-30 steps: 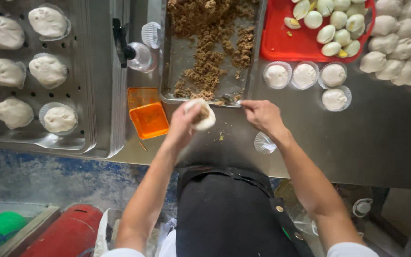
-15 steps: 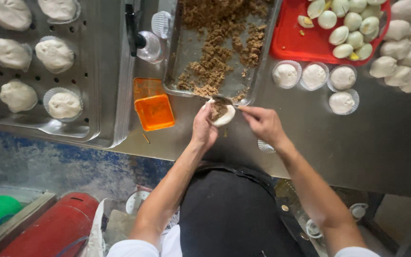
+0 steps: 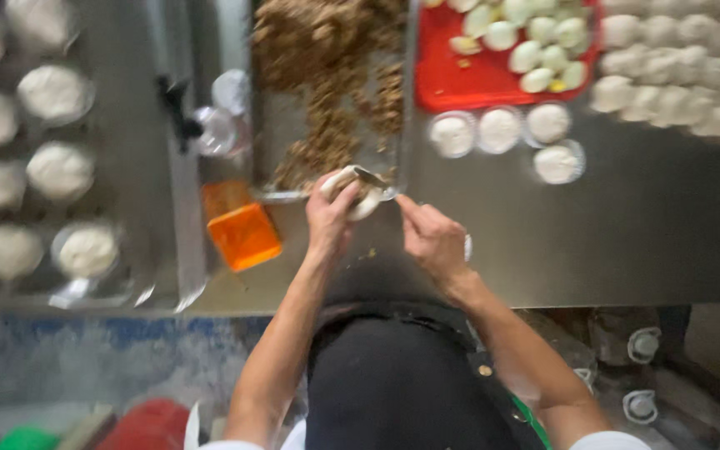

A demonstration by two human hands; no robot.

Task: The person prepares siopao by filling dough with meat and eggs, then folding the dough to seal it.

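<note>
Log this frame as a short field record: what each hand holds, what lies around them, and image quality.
left hand: left hand cups a round white dough disc with brown filling in it
right hand: right hand in a pinch grip on a small metal spoon, tip at the dough
surface: grey steel counter
behind hands: metal tray of brown minced filling
left side: orange plastic box; white dough rounds on a rack
right side: red tray of halved boiled eggs; paper-lined dough pieces
image quality: motion-blurred

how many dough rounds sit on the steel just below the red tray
4: three in a row under the red tray at, and one lower right. More dough lies elsewhere, some cut off by the frame.
</note>
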